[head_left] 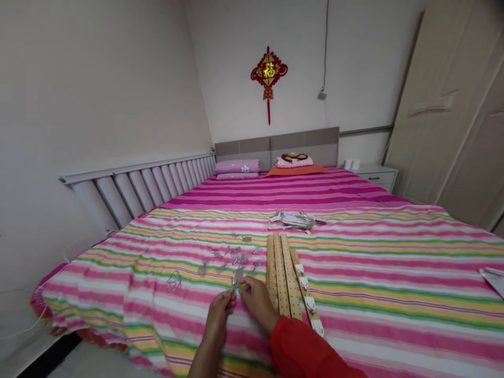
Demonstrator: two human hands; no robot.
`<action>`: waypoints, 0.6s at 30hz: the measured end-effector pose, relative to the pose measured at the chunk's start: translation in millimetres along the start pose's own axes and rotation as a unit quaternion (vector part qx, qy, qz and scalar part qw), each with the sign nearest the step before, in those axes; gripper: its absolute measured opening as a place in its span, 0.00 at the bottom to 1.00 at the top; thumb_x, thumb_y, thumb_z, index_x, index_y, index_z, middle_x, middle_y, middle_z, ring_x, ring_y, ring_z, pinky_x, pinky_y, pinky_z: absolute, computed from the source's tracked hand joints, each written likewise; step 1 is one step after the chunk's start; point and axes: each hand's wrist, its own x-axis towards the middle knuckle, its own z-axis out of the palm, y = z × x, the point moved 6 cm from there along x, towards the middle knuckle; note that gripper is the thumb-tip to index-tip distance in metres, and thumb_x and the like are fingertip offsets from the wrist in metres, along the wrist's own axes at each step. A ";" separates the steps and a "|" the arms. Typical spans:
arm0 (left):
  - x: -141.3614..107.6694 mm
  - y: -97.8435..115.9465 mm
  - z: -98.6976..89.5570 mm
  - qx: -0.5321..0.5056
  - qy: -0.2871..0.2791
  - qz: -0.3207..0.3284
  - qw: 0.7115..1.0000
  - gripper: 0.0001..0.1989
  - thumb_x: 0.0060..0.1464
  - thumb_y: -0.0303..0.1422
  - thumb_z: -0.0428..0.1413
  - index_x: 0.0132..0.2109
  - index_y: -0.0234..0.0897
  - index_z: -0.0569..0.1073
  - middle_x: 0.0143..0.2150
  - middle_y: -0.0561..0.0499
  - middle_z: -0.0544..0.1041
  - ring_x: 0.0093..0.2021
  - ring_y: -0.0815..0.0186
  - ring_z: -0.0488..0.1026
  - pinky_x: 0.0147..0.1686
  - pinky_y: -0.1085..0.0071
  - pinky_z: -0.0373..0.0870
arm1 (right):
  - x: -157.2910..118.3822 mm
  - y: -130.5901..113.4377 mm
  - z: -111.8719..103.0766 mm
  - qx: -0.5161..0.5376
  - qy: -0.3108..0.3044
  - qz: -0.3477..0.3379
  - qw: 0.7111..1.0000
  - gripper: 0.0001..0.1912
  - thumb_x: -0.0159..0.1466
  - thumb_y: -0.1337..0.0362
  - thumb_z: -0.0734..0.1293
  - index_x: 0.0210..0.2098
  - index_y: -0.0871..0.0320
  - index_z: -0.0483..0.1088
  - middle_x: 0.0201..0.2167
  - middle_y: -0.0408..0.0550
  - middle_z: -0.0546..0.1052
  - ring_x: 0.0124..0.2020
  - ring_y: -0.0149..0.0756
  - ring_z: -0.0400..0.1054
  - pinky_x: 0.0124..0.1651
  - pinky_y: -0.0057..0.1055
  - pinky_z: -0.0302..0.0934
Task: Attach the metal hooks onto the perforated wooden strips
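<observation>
Both my hands are together over the striped bed cover (354, 252). My left hand (221, 307) is closed with fingertips pinched on a small item too tiny to identify. Close beside it, my right hand (254, 296) has its fingers pinched near the same small shiny piece (235, 283). Small clear plastic packets (238, 257) lie scattered just beyond the hands. To the right of my right hand are perforated wooden strips (279, 273) lying side by side. Another wooden strip (295, 257) carries several white hooks (303, 283).
A clear plastic bag of parts (293, 220) lies beyond the strips. Thin wire-like pieces (174, 281) rest at the left. Folded bedding (237, 167) is by the headboard (287, 143). A white radiator (145, 184) runs along the left wall; a nightstand (376, 173) stands at back right.
</observation>
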 end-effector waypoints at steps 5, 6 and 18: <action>2.0 -2.2 2.0 -0.010 -0.018 -0.011 1.000 0.23 0.24 0.44 0.68 0.24 0.32 0.71 0.19 0.54 0.71 0.19 0.74 0.65 0.21 0.78 0.57 | 0.4 -14.0 9.3 -0.048 0.004 -0.023 0.999 0.13 0.52 0.75 0.61 0.31 0.57 0.75 0.21 0.40 0.72 0.24 0.31 0.65 0.27 0.24 0.50; 2.0 -2.8 2.0 -0.012 -0.022 -0.011 1.000 0.22 0.25 0.44 0.68 0.24 0.32 0.71 0.18 0.55 0.71 0.19 0.74 0.65 0.22 0.78 0.57 | 0.4 -15.7 9.9 -0.059 0.007 -0.022 0.998 0.12 0.53 0.75 0.61 0.30 0.57 0.74 0.21 0.41 0.72 0.24 0.31 0.64 0.27 0.24 0.50; 5.3 -7.9 0.8 0.029 -0.018 0.013 0.999 0.21 0.25 0.45 0.66 0.22 0.33 0.71 0.18 0.55 0.69 0.19 0.74 0.63 0.21 0.77 0.56 | 0.2 -16.3 9.1 -0.132 -0.002 0.031 0.991 0.13 0.55 0.73 0.62 0.18 0.57 0.72 0.18 0.44 0.74 0.21 0.29 0.63 0.24 0.25 0.45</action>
